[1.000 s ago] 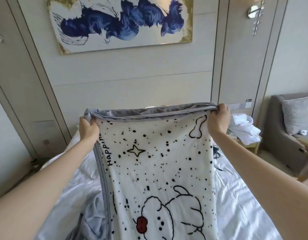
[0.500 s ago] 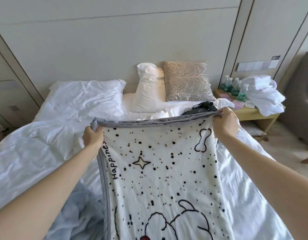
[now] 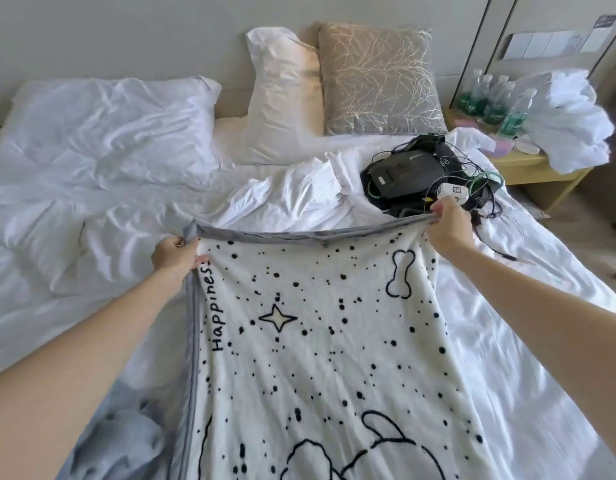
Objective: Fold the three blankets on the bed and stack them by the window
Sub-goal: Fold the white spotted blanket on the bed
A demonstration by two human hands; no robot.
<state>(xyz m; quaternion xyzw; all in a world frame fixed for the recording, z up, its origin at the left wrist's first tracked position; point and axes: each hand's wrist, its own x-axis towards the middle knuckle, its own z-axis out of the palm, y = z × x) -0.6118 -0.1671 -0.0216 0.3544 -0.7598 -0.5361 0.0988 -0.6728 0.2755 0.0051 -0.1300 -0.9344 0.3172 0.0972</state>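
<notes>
The left hand (image 3: 175, 254) grips the far left corner of a white cartoon-print blanket (image 3: 317, 341), its fingers curled round the grey-trimmed edge. The right hand (image 3: 450, 226) pinches the far right corner of the same edge, which runs taut between them. The blanket is folded double and spreads from the hands back toward the person over the bed (image 3: 57, 271), showing black dots, a star, a bone and the word "Happiness". A crumpled grey blanket (image 3: 119, 441) lies beside its near left edge. Just beyond the right hand sits a black device (image 3: 407, 174) tangled in cables. Two white pillows (image 3: 102, 129) and a branch-patterned cushion (image 3: 379, 81) lie at the head. On the nightstand (image 3: 542, 171) stand green-labelled bottles (image 3: 490, 105) beside heaped white cloth (image 3: 569, 116).
</notes>
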